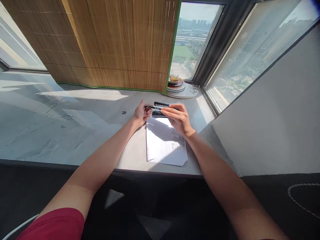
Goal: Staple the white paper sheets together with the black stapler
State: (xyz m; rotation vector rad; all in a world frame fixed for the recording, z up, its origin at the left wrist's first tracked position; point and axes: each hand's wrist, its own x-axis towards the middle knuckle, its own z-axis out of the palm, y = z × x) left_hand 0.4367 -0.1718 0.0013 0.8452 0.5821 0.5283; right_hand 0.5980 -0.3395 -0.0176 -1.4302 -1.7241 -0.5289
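Observation:
A thin dark pen-like object spans the gap between my two hands. My left hand pinches its left end, with the palm partly turned up. My right hand has its fingers closed around the right end. Just behind and under them lies an open dark case, partly covered by my right hand. White sheets of paper with handwriting or print on the right side lie below my hands, near the ledge's front edge.
Small dark pieces lie left of my left hand on the pale ledge. Stacked plates with a small packet stand by the window. A bamboo blind hangs behind; a white wall bounds the right.

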